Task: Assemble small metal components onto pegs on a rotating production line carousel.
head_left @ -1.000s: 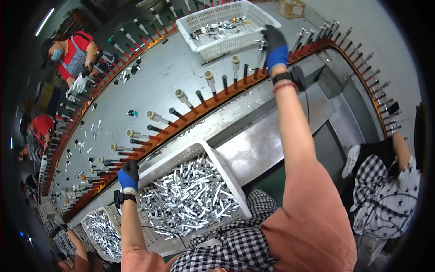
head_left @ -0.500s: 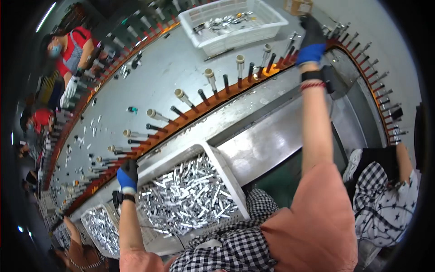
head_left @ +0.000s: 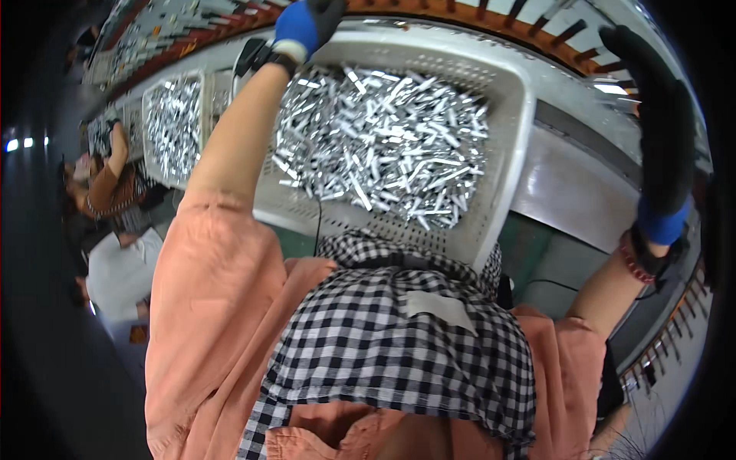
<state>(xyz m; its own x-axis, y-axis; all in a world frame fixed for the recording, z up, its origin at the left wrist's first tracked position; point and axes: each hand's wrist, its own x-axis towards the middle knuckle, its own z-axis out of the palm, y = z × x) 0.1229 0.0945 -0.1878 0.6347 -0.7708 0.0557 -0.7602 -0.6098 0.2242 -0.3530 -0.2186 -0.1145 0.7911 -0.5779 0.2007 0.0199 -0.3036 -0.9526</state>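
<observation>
A white perforated basket (head_left: 510, 169) heaped with small silver metal tubes (head_left: 391, 138) sits right in front of me. My left hand (head_left: 300, 21), in a blue and black glove, is at the basket's far left rim, partly cut off by the top of the picture, so its grip is unclear. My right hand (head_left: 658, 130), in a black glove with a blue cuff, is raised to the right of the basket with its fingers stretched out toward the orange rail (head_left: 537, 23). Nothing shows in it.
A second white basket of metal tubes (head_left: 172, 123) stands to the left along the same bench. A grey metal channel (head_left: 583, 184) runs between basket and orange peg rail. Another person (head_left: 115, 176) sits at far left. My checked apron (head_left: 406, 345) fills the lower picture.
The view has tipped sharply down and closer to the basket. My right hand has drawn back from the far white tray to the near side of the orange rail. My left hand stays at the basket's rim.
</observation>
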